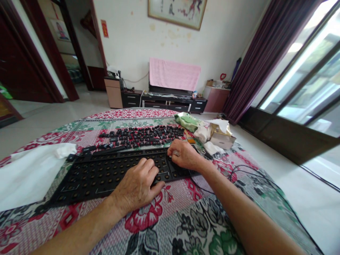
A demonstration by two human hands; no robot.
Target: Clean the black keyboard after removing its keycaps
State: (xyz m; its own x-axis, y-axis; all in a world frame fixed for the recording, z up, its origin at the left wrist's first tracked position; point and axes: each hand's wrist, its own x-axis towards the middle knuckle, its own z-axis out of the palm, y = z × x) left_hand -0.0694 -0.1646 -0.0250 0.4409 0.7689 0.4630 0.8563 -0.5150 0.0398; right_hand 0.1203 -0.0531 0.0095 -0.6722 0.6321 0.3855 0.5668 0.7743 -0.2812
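Note:
A black keyboard frame (106,173) with its keycaps removed lies on a round table with a floral cloth (191,219). My left hand (138,186) rests on the frame's near edge, fingers curled down onto it. My right hand (184,154) is closed over the frame's right end and pinches something small and white that I cannot make out. Several loose black keycaps (143,136) are spread out on the cloth just behind the frame.
White tissue sheets (29,173) lie at the left of the table. A tissue box (221,138), crumpled tissues and a green packet (187,121) sit at the back right. A black cable (247,173) trails off the right side. Glass doors stand at the right.

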